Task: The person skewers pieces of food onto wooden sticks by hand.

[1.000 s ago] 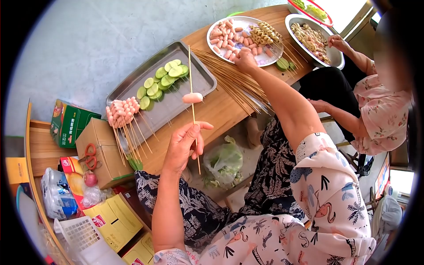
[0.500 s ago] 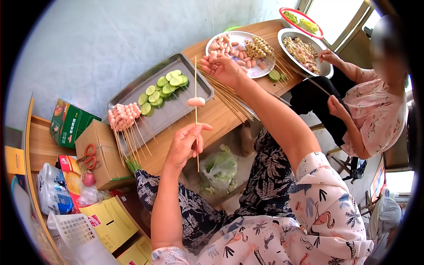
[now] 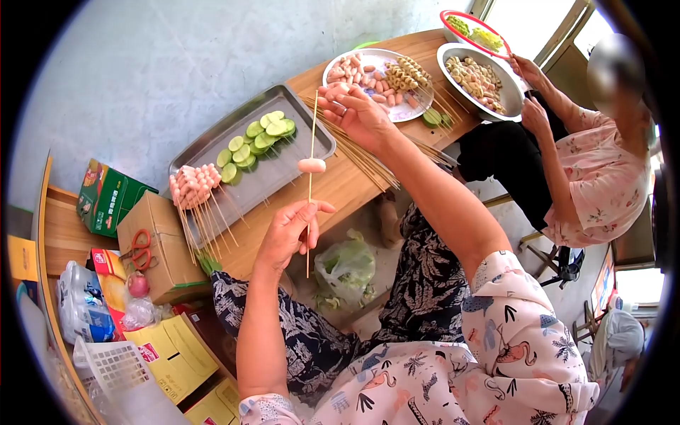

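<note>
My left hand pinches the lower part of an upright bamboo skewer. One small pink sausage is threaded crosswise about halfway up it. Close to the skewer's tip, my right hand has its thumb and fingers around another small sausage, partly hidden by the fingers. Behind the skewer lies a metal tray with skewered green slices and a pile of sausage skewers. Loose bamboo skewers spread under my right forearm. Beyond is a white plate bearing loose sausages and spiral-cut pieces.
A co-worker sits at the right, hands near a metal bowl of mixed food and a red-rimmed basin. Left are a cardboard box and red-handled scissors. A plastic bag of greens lies below.
My right hand has come slightly left, closer to the skewer's tip. The view has shifted slightly. The co-worker's hands have moved, one to the red-rimmed basin.
</note>
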### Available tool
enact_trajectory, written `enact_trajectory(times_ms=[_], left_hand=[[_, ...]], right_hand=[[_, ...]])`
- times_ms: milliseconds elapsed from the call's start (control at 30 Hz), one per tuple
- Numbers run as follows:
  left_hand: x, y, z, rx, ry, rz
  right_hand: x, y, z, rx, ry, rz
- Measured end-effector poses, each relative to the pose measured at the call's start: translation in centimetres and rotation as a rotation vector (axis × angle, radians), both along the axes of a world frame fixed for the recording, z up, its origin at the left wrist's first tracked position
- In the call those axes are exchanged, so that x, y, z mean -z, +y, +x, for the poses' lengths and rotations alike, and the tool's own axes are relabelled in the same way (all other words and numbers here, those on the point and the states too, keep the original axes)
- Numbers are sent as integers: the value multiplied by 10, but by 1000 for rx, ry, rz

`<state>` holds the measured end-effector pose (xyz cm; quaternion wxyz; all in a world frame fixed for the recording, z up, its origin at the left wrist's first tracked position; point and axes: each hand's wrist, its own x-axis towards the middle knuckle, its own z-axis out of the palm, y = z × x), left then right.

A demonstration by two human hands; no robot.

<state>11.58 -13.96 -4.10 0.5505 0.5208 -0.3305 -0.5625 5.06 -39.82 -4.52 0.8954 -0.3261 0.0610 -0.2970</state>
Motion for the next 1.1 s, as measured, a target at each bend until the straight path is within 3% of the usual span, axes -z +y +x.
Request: enact_trajectory(times_ms=[1100], left_hand=[[2,0,-1,23,-23,12]], right_hand=[[-2,4,12,-40,-131,-46]])
